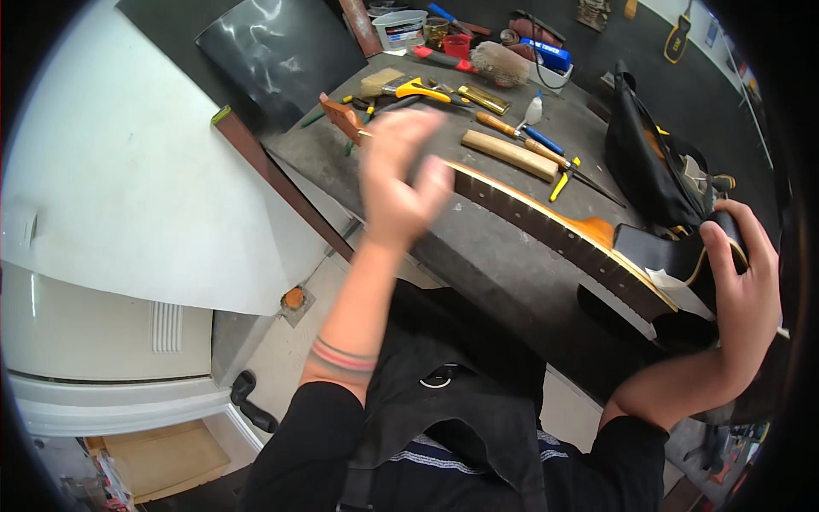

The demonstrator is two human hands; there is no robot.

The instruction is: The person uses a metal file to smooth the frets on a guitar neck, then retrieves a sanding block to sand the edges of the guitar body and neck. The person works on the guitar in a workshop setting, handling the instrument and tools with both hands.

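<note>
A guitar lies diagonally along the bench, its dark fretted neck running from the reddish headstock at the upper left to the black body with cream binding at the right. My right hand grips the body's upper edge, thumb on the near face and fingers curled over it. My left hand is motion-blurred over the neck near the headstock; whether it touches or grasps the neck is unclear. A small white piece of tape or paper sits where neck meets body.
Behind the neck lie a wooden block, files, a brush, a duster, a small bottle and containers. A black bag stands at right. A reddish board leans against the bench at left.
</note>
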